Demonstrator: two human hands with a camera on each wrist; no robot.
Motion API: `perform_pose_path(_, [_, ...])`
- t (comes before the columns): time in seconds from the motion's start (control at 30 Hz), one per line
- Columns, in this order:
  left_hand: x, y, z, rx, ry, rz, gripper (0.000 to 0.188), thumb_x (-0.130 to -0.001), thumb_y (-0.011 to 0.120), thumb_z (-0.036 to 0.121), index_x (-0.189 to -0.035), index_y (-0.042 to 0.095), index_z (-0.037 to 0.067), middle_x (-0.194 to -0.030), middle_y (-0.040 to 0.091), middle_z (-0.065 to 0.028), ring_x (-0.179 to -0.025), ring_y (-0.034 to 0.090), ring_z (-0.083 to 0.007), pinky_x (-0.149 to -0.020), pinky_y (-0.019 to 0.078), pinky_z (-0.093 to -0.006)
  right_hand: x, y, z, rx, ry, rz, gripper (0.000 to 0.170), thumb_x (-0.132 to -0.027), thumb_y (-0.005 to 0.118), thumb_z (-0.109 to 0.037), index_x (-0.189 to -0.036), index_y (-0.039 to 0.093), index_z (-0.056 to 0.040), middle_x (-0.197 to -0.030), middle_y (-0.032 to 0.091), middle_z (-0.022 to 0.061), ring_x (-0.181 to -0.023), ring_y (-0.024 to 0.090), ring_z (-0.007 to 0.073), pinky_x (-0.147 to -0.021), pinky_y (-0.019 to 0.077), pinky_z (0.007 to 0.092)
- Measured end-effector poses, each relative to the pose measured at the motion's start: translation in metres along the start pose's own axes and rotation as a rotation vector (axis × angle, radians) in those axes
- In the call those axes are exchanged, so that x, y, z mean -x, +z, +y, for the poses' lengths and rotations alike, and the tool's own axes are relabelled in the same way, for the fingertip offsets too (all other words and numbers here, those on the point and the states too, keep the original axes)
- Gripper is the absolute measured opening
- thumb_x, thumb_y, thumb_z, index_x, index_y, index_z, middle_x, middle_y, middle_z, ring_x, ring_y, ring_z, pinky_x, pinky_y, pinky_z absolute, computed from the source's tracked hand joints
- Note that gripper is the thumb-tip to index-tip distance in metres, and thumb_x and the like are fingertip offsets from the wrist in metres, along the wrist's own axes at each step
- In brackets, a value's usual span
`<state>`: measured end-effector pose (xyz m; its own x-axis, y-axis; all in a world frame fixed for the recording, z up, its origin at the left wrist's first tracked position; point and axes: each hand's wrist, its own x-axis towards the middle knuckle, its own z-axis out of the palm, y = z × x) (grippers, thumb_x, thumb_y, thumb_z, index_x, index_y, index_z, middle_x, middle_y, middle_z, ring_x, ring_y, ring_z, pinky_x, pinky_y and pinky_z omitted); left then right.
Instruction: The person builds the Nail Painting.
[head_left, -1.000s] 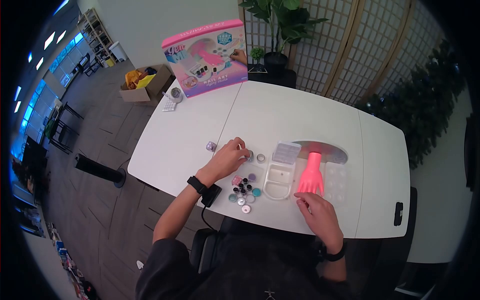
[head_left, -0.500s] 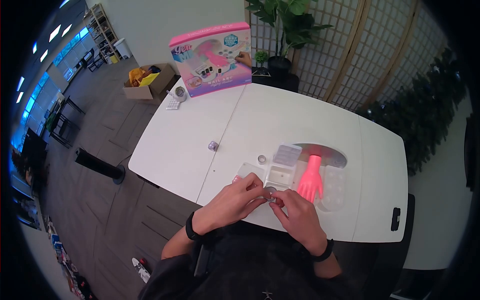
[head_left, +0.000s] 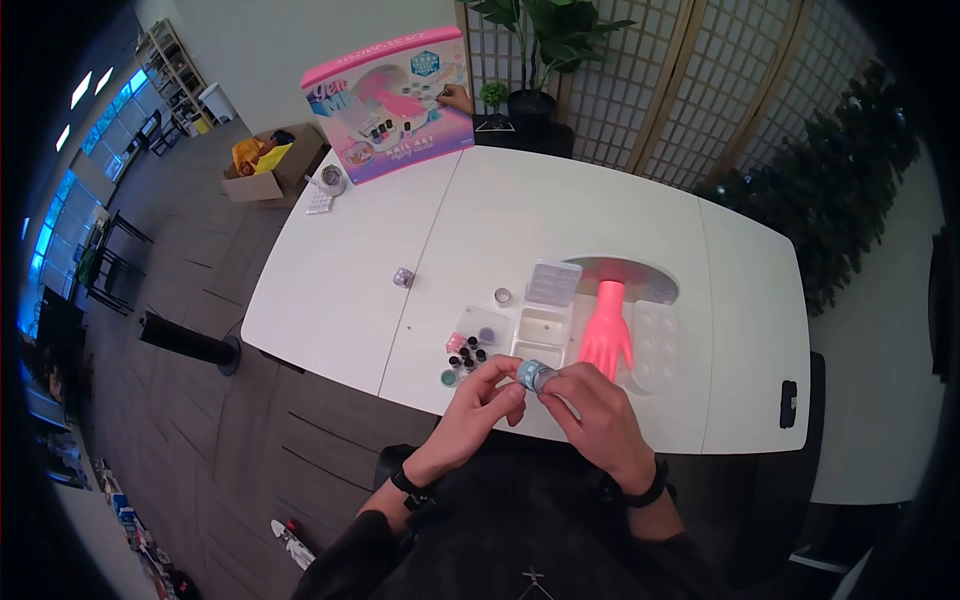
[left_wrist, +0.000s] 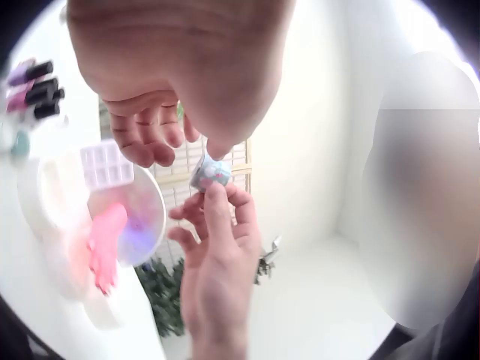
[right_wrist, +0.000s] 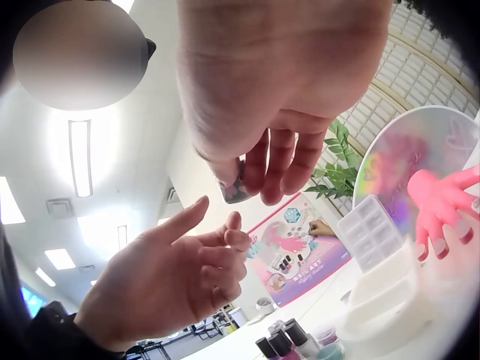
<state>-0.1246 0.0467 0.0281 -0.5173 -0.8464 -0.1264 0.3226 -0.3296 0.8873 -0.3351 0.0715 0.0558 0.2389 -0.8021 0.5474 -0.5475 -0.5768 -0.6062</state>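
Observation:
A small light-blue roll with a pale pattern is held up near the table's front edge. My right hand pinches it between thumb and fingertips; in the right wrist view it looks dark under the fingers. My left hand is close beside it, and in the right wrist view its thumb and loosely bent fingers stand apart, holding nothing. Just beyond the hands are a white divided tray with a raised clear lid and a pink model hand before a shiny half-round backboard.
Several small polish bottles and a teal pot stand left of the tray. A silvery ring-shaped roll and a lilac patterned piece lie farther back. A nail art box stands at the far edge; a black object lies far right.
The left hand first reached to a small roll left of the tray, then brought it to the right hand. Now the roll is raised in the right hand's fingers, the left hand slightly back.

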Motion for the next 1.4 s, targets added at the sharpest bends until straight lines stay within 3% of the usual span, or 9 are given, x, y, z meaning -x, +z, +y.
perform_pose_path(0.13, [-0.005,-0.002,-0.011,0.265,-0.007,-0.097,0.011,-0.111,0.066,0.013,-0.120,0.064,0.006,-0.097,0.057,0.0033,-0.081,0.053,-0.0054,-0.073,0.0432,-0.0233,0.005,0.002,0.003,0.051,0.015,-0.012,0.021,-0.093,0.082,-0.006,-0.112,0.073,-0.0069,-0.102,0.067,0.0061,-0.087,0.070,0.0259,-0.071,0.0584,0.0400])
perform_pose_path(0.23, [-0.008,0.005,-0.018,0.173,0.025,-0.011,0.006,-0.111,0.067,0.009,-0.115,0.066,0.005,-0.098,0.056,0.0034,-0.080,0.051,-0.0050,-0.074,0.0427,-0.0234,0.009,0.006,-0.001,0.013,0.127,0.036,0.022,-0.095,0.082,-0.007,-0.114,0.073,-0.0046,-0.113,0.065,0.0082,-0.095,0.069,0.0256,-0.078,0.0581,0.0387])
perform_pose_path(0.3, [-0.009,0.014,-0.019,-0.011,0.218,0.048,0.004,-0.108,0.070,0.005,-0.110,0.067,0.004,-0.101,0.055,0.0030,-0.081,0.050,-0.0050,-0.074,0.0419,-0.0236,0.011,0.007,-0.005,-0.207,0.335,0.074,0.022,-0.097,0.081,-0.008,-0.117,0.074,-0.0022,-0.123,0.062,0.0092,-0.102,0.067,0.0237,-0.084,0.0564,0.0356])
perform_pose_path(0.5, [-0.015,0.009,-0.023,-0.290,0.346,0.133,0.007,-0.104,0.075,0.003,-0.103,0.068,0.002,-0.103,0.052,0.0009,-0.089,0.052,-0.0045,-0.077,0.0425,-0.0222,0.011,0.017,0.003,-0.528,0.458,0.130,0.020,-0.098,0.079,-0.006,-0.117,0.073,-0.0005,-0.127,0.061,0.0083,-0.110,0.064,0.0196,-0.087,0.0537,0.0332])
perform_pose_path(0.63, [-0.014,0.006,-0.024,-0.382,0.345,0.130,0.007,-0.104,0.074,0.003,-0.109,0.070,0.001,-0.102,0.051,0.0013,-0.089,0.050,-0.0046,-0.077,0.0435,-0.0222,0.012,0.018,0.008,-0.507,0.454,0.114,0.018,-0.099,0.079,-0.007,-0.114,0.073,-0.0006,-0.127,0.061,0.0085,-0.111,0.063,0.0193,-0.090,0.0531,0.0342])
perform_pose_path(0.9, [-0.008,0.009,-0.013,0.036,0.108,0.164,0.010,-0.106,0.069,0.002,-0.115,0.071,0.001,-0.095,0.051,0.0039,-0.073,0.044,-0.0042,-0.063,0.0340,-0.0253,0.010,0.020,0.009,-0.196,0.299,0.086,0.019,-0.094,0.082,-0.005,-0.111,0.074,-0.0023,-0.128,0.060,0.0096,-0.112,0.066,0.0244,-0.091,0.0537,0.0354])
perform_pose_path(1.07, [-0.009,0.012,-0.017,-0.111,0.207,0.184,0.002,-0.105,0.072,0.004,-0.105,0.072,0.002,-0.093,0.048,0.0046,-0.078,0.043,-0.0035,-0.067,0.0344,-0.0243,0.006,0.018,0.000,-0.306,0.386,0.134,0.018,-0.094,0.082,-0.005,-0.110,0.075,-0.0018,-0.126,0.061,0.0090,-0.112,0.066,0.0227,-0.091,0.0541,0.0347])
perform_pose_path(1.2, [-0.013,0.010,-0.023,-0.294,0.312,0.205,0.008,-0.103,0.076,0.005,-0.097,0.070,0.003,-0.092,0.047,0.0040,-0.080,0.043,-0.0038,-0.069,0.0343,-0.0232,0.009,0.018,0.004,-0.410,0.448,0.131,0.014,-0.094,0.082,-0.004,-0.105,0.075,-0.0001,-0.124,0.063,0.0089,-0.108,0.069,0.0210,-0.091,0.0549,0.0341])
perform_pose_path(1.4, [-0.011,0.017,-0.014,-0.285,0.271,0.221,0.002,-0.103,0.072,0.000,-0.104,0.071,0.001,-0.093,0.049,0.0037,-0.084,0.045,-0.0057,-0.075,0.0367,-0.0248,0.012,0.017,0.007,-0.261,0.329,0.159,0.015,-0.093,0.084,-0.005,-0.102,0.074,0.0008,-0.123,0.064,0.0102,-0.098,0.071,0.0225,-0.087,0.0570,0.0358])
